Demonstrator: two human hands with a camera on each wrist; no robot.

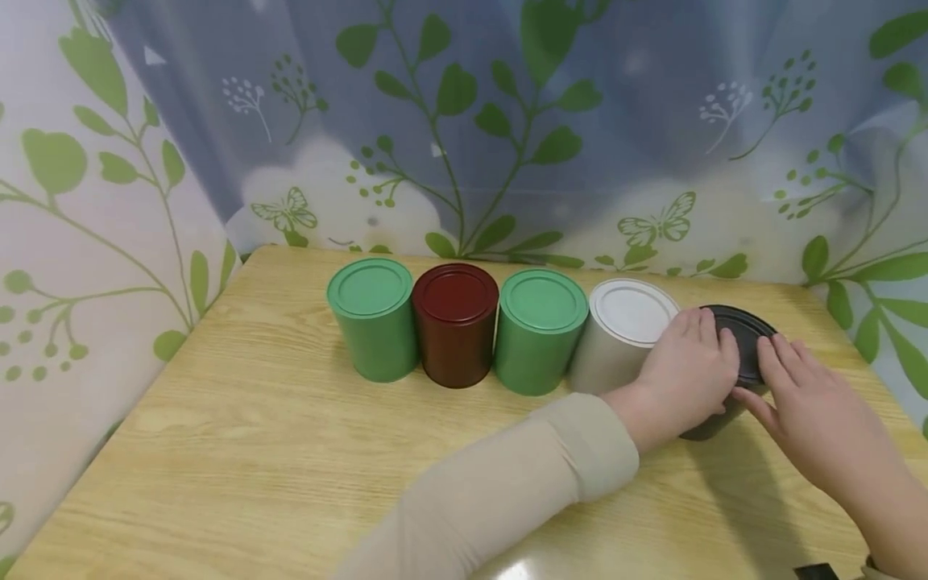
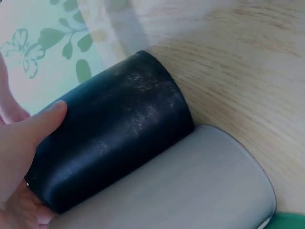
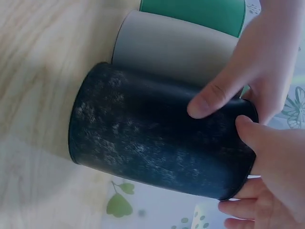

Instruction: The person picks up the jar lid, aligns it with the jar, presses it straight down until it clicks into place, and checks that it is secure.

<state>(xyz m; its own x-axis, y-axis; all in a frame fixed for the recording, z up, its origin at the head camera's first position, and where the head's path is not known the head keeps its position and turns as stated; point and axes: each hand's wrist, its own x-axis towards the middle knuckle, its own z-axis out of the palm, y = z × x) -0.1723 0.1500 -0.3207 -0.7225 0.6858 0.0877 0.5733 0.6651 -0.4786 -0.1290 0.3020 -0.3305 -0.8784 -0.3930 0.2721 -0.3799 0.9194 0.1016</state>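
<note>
A black canister [image 1: 747, 334] stands upright at the right end of a row of lidded canisters. My left hand [image 1: 685, 374] grips its upper part from the left, with the thumb [image 2: 50, 121] on the near side and the other fingers around the top. From the right, my right hand [image 1: 826, 411] holds the same rim, its thumb [image 3: 250, 131] on the near side and its fingers on the far side. Pale scuffs mark the black wall. The white canister [image 1: 631, 310] stands against its left side, partly hidden by my left hand.
Further left in the row are a green canister [image 1: 544, 302], a dark red one [image 1: 455, 322] and another green one [image 1: 373, 290]. All stand on a wooden table [image 1: 239, 451]. Behind it hangs a leaf-patterned curtain [image 1: 464, 185]. A small black object [image 1: 815, 571] lies at the bottom right.
</note>
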